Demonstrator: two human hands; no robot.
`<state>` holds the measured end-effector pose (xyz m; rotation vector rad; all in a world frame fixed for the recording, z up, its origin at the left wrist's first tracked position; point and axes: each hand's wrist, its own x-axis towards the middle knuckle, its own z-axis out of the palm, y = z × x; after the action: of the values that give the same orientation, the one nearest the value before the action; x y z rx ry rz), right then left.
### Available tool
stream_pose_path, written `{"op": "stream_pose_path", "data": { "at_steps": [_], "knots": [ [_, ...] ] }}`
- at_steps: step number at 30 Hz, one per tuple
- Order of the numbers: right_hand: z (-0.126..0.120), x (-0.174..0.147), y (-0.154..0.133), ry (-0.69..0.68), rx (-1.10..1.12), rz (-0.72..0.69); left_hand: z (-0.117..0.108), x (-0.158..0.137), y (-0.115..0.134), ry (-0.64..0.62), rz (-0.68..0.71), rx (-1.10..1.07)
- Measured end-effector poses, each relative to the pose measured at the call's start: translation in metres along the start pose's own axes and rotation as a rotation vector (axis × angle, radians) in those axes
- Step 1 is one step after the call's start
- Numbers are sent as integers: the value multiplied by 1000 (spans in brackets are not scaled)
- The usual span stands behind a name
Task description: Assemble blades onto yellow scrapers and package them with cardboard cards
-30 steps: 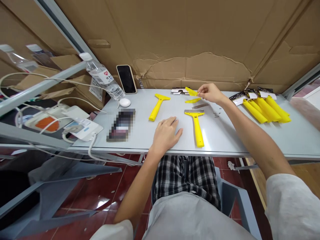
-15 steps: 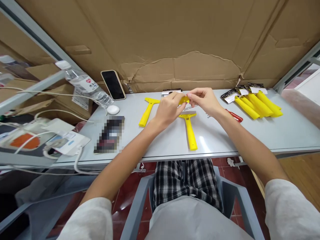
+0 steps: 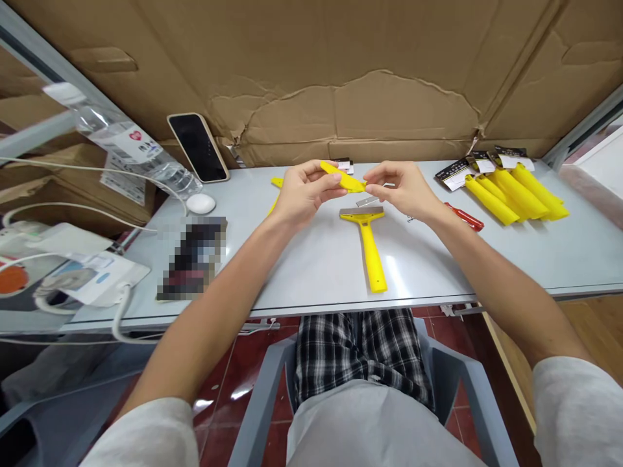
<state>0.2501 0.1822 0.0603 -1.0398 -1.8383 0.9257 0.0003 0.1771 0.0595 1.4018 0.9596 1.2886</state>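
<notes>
Work position: upper centre of the frame, above the grey-white tabletop (image 3: pixel 311 272). The left hand (image 3: pixel 302 192) is closed in a pinch, thumb and fingers gripping a slim, tapered yellow plastic piece (image 3: pixel 342 177). The piece is raised clear of the tabletop and tilted, its right end lower. The right hand (image 3: pixel 400 188) is partly curled, with thumb and index fingertips drawn together at that end; whether they grip it or only touch it cannot be told.

Status, as judged: assembly appears partway. On the T-shaped yellow plastic scraper (image 3: pixel 372 256), centre of the frame, a grey metal strip already lies along the head; how it is fastened cannot be told. The yellow plastic piece is not joined to any handle. A loose flat silver metal blade (image 3: pixel 368 202) lies unfitted just beyond the scraper head. Small silver metal screws (image 3: pixel 409 219) lie loose, partly hidden by the right wrist. A red-handled tool (image 3: pixel 464 217) lies unused, right of centre. A second yellow plastic item (image 3: pixel 276 183) is mostly hidden behind the left hand. At upper right, yellow handles (image 3: pixel 506 194) lie grouped beside black-and-white cards (image 3: pixel 455 175).
</notes>
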Motion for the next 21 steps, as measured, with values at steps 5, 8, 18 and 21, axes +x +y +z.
{"op": "stream_pose_path", "data": {
  "at_steps": [5, 8, 18, 21],
  "knots": [
    [-8, -2, -3, -16, 24, 41, 3, 1, -9, 20, -104, -106],
    [-12, -1, 1, -36, 24, 54, 1, 3, -14, 17, -147, -115],
    [-22, 4, 12, -24, -25, 69, -15, 12, -15, 38, -68, 76],
    [-27, 6, 15, -20, -29, 69, -17, 9, -11, -10, -36, 154]
  ]
}}
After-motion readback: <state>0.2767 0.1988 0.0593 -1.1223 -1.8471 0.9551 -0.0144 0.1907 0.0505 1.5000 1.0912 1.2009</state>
